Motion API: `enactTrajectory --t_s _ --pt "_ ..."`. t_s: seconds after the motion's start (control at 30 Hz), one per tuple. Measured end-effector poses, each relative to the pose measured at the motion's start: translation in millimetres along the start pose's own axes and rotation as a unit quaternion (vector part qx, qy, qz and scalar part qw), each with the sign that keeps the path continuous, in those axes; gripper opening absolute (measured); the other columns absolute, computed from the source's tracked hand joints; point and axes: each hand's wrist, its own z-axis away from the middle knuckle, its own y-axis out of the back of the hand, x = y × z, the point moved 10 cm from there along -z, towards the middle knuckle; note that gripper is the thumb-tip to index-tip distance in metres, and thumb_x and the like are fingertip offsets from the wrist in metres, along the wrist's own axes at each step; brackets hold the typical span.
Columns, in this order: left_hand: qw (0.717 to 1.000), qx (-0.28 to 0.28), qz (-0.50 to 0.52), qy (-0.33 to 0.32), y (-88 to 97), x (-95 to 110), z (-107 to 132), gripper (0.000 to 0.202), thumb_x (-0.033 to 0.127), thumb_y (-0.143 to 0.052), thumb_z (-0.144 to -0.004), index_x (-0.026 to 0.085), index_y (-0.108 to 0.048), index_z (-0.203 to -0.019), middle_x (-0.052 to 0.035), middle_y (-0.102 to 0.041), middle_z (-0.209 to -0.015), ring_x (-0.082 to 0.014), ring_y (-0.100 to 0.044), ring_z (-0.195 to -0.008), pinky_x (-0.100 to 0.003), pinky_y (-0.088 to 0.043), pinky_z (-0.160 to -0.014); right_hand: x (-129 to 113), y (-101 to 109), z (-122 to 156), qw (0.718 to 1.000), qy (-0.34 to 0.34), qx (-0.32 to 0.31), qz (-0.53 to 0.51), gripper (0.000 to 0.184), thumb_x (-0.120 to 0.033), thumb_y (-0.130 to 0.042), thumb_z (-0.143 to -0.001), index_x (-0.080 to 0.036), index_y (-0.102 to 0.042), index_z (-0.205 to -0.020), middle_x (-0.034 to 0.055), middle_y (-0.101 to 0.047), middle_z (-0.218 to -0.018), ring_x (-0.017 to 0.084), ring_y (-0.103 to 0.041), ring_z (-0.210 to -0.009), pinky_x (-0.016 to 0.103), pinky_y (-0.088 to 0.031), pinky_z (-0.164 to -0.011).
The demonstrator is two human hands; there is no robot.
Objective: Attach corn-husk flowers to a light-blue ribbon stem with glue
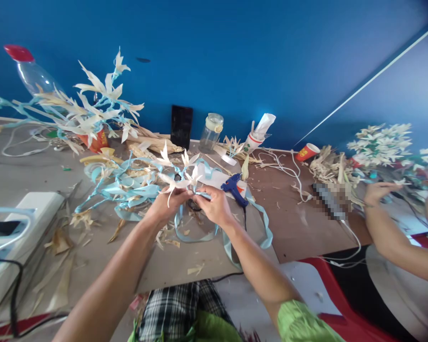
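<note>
My left hand [168, 203] and my right hand [216, 205] meet over the middle of the table, both closed on a stem of pale dried-leaf flowers [180, 178] wrapped in light blue ribbon [199, 235]. The ribbon hangs in loops below my hands and trails toward the table's front edge. More finished ribbon-wrapped flower stems [128, 187] lie just left of my hands. A blue glue gun [234, 187] rests on a white sheet right of my right hand.
A standing flower branch [92, 107] in an orange cup at back left, a plastic bottle [30, 71], a black phone [181, 126], a glass jar [211, 132], a white power strip [17, 228] at left. Another person's hand [376, 192] works among flowers at right.
</note>
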Motion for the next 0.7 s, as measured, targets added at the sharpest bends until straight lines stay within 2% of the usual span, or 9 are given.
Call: enactTrajectory --t_s 0.1,0.2,0.3,0.4,0.53,0.6,0.7 --pt "0.997 -0.046 0.054 0.005 -7.6 4 2 0.022 0.032 -0.073 -0.067 0.015 -0.067 -0.080 0.0013 -0.059 -0.066 -0.0080 -0.046 -0.056 -0.021 -0.035 -0.055 19 -3 -2 0.989 -0.084 -0.009 -0.125 0.015 -0.032 -0.066 -0.069 -0.017 -0.064 -0.069 -0.0027 -0.053 -0.056 0.011 -0.045 -0.053 0.024 -0.035 -0.054" --pt "0.992 -0.075 0.097 -0.002 -15.1 11 5 0.029 0.032 -0.073 -0.069 0.016 -0.068 -0.093 -0.0018 -0.063 -0.077 -0.0097 -0.051 -0.063 -0.022 -0.039 -0.060 35 -15 -1 0.953 -0.149 -0.026 -0.262 0.016 -0.032 -0.069 -0.064 -0.017 -0.063 -0.068 -0.0046 -0.051 -0.053 0.009 -0.042 -0.049 0.023 -0.033 -0.052" --pt "0.989 -0.076 0.128 0.012 -19.4 11 7 0.027 0.031 -0.074 -0.067 0.014 -0.068 -0.086 -0.0025 -0.063 -0.072 -0.0108 -0.052 -0.061 -0.024 -0.040 -0.061 41 -29 1 0.925 -0.180 -0.056 -0.330 0.021 -0.032 -0.073 -0.059 -0.017 -0.065 -0.072 -0.0039 -0.055 -0.057 0.009 -0.044 -0.050 0.023 -0.034 -0.052" --pt "0.982 -0.046 0.181 0.037 -17.8 6 6 0.022 0.030 -0.076 -0.063 0.015 -0.064 -0.075 0.0011 -0.057 -0.059 -0.0089 -0.048 -0.052 -0.023 -0.040 -0.056 42 -33 2 0.917 -0.181 -0.057 -0.350 0.023 -0.035 -0.074 -0.059 -0.018 -0.065 -0.071 -0.0036 -0.057 -0.060 0.008 -0.043 -0.050 0.024 -0.035 -0.052" --pt "0.977 -0.011 0.210 0.042 -15.3 2 4 0.025 0.027 -0.079 -0.059 0.015 -0.057 -0.064 0.0031 -0.051 -0.053 -0.0075 -0.045 -0.048 -0.023 -0.039 -0.054 44 -33 0 0.939 -0.141 -0.042 -0.310 0.023 -0.038 -0.071 -0.065 -0.017 -0.063 -0.065 -0.0044 -0.051 -0.054 0.008 -0.039 -0.050 0.024 -0.031 -0.051" --pt "0.973 -0.014 0.226 0.042 -17.0 1 3 0.026 0.027 -0.079 -0.059 0.015 -0.055 -0.062 0.0032 -0.050 -0.052 -0.0083 -0.047 -0.050 -0.023 -0.041 -0.055 45 -33 0 0.946 -0.126 -0.036 -0.296 0.022 -0.038 -0.071 -0.067 -0.017 -0.064 -0.068 -0.0046 -0.051 -0.053 0.008 -0.039 -0.050 0.024 -0.030 -0.051" --pt "0.972 -0.024 0.229 0.040 -18.8 0 3 0.027 0.027 -0.078 -0.060 0.015 -0.054 -0.063 0.0032 -0.052 -0.056 -0.0074 -0.045 -0.051 -0.023 -0.040 -0.055 45 -37 0 0.935 -0.137 -0.048 -0.324 0.023 -0.039 -0.072 -0.066 -0.018 -0.065 -0.072 -0.0046 -0.052 -0.054 0.008 -0.039 -0.048 0.024 -0.030 -0.050"
